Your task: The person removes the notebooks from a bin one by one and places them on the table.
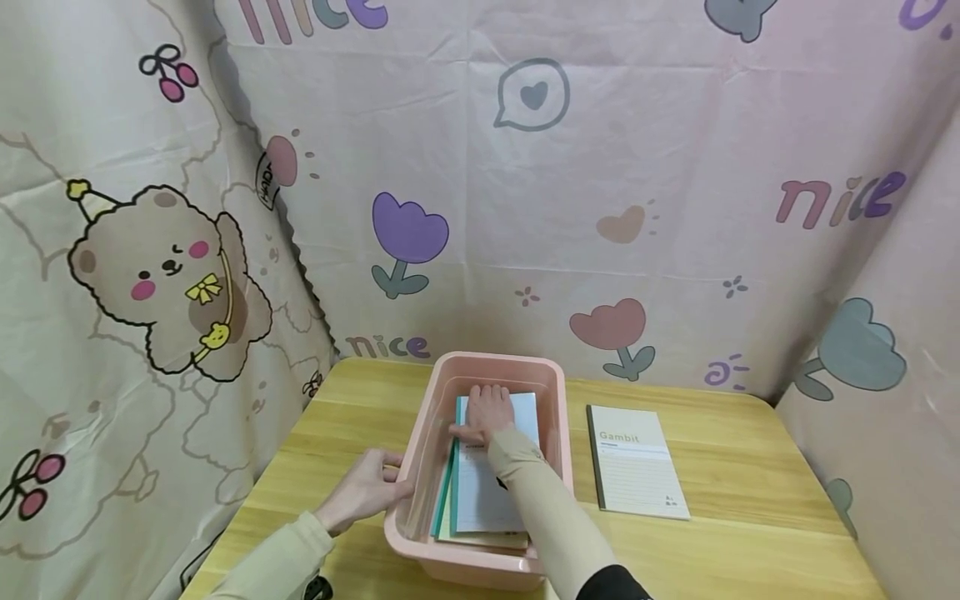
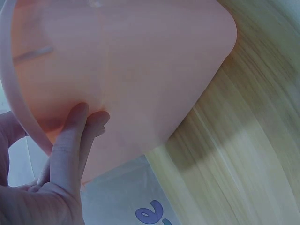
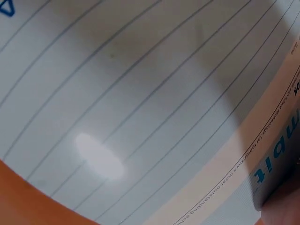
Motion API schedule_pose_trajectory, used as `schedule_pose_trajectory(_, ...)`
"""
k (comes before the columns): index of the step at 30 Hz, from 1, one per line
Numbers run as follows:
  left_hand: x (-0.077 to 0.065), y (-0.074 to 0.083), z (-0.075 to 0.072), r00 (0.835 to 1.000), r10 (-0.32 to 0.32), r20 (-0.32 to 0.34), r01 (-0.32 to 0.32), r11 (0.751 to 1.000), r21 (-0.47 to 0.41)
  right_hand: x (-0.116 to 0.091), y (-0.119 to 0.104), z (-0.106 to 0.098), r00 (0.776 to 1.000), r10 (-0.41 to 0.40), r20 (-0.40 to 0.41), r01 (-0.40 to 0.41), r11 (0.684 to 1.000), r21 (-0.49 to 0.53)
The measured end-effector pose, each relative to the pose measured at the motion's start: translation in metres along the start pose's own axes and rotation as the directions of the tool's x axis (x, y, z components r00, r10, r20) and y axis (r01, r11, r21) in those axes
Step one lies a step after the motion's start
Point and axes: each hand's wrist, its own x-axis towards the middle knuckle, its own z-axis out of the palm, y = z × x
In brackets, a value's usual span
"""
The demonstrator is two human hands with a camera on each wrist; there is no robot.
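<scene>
Left-hand grip is pinching the left rim of the pink bin, usefully steadying it, while the right hand, its hold indiscernible, is partly covering the light-blue notebook inside, seemingly needing squaring over the cream notebook beneath.

Plain pale beige long sleeves, the right one with a black band higher up.

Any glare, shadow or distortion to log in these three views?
Right wrist: a bright glare spot and patchy shadow on the top notebook, its ruled lines bowed, as if by the lens; left wrist: hazy, a shadow on the table beside the bin; head: fairly even light, "Gambit" legible on the lone notebook.
</scene>
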Motion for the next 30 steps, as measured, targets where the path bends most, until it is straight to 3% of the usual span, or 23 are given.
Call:
schedule_pose_trajectory(15,0.0,0.001,0.001,1.0,-0.017,-0.024,0.018,1.0,0.019,0.011,0.003,-0.073,0.998,-0.057,0.002,0.057,0.998,-0.021)
schedule_pose_trajectory(23,0.001,-0.001,0.003,0.999,-0.034,-0.04,0.036,0.999,0.03,0.013,0.012,-0.141,0.996,-0.088,-0.001,0.088,0.996,0.024)
schedule_pose_trajectory(30,0.003,0.001,0.001,0.998,-0.035,-0.052,0.038,0.998,0.041,0.015,0.036,-0.2,0.995,-0.098,-0.026,0.099,0.994,0.04)
